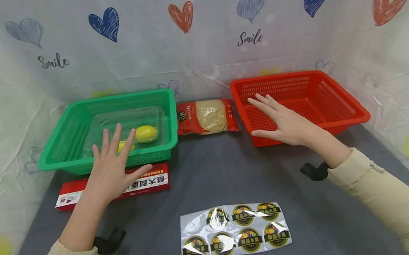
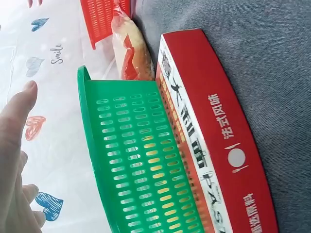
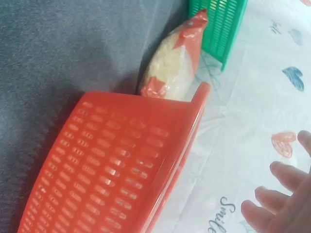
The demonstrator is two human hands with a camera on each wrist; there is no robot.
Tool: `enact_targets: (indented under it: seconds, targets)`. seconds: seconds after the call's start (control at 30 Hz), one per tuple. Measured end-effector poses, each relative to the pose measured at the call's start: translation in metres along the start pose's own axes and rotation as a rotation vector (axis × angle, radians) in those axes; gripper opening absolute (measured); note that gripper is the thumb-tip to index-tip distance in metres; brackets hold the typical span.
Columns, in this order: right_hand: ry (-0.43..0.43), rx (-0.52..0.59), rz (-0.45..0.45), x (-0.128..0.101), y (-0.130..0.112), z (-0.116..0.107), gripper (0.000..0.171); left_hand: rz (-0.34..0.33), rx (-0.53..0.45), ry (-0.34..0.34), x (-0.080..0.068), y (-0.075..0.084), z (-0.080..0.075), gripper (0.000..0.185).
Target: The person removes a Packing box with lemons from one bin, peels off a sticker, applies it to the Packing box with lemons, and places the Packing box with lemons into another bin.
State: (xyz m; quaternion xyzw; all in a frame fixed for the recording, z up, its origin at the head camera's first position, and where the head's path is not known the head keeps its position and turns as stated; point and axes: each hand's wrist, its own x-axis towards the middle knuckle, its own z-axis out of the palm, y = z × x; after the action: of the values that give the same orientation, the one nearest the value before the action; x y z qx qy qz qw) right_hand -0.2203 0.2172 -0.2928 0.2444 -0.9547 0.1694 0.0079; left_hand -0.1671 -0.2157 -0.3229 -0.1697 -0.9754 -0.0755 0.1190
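My left hand (image 1: 110,171), fingers spread, hovers over the front rim of the green basket (image 1: 170,119) and holds nothing. Inside that basket lies a clear plastic tray (image 1: 109,120) with a yellow lemon (image 1: 146,133) and a second yellow piece (image 1: 125,146) partly hidden behind the fingers. Over the red basket (image 1: 336,100) my right hand (image 1: 286,124) is stretched out with its fingers apart, also holding nothing. In the left wrist view the green basket's slotted side (image 2: 141,155) shows yellow through its holes. The right wrist view has the fingers beyond the red basket's rim (image 3: 182,145).
A long red and white pasta box (image 1: 141,182) lies before the green basket. Between the baskets is a red bag with a clear window (image 1: 211,117). A sheet of round fruit stickers (image 1: 234,231) lies at the front. A heart-printed curtain hangs behind.
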Motion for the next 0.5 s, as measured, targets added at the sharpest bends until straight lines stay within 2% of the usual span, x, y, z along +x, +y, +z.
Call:
enact_targets:
  seconds: [0.5]
  targets:
    - [0.022,0.02,-0.052,0.016,-0.015,0.003,0.084,-0.003,-0.107,0.082,-0.013,-0.006,0.008,0.088]
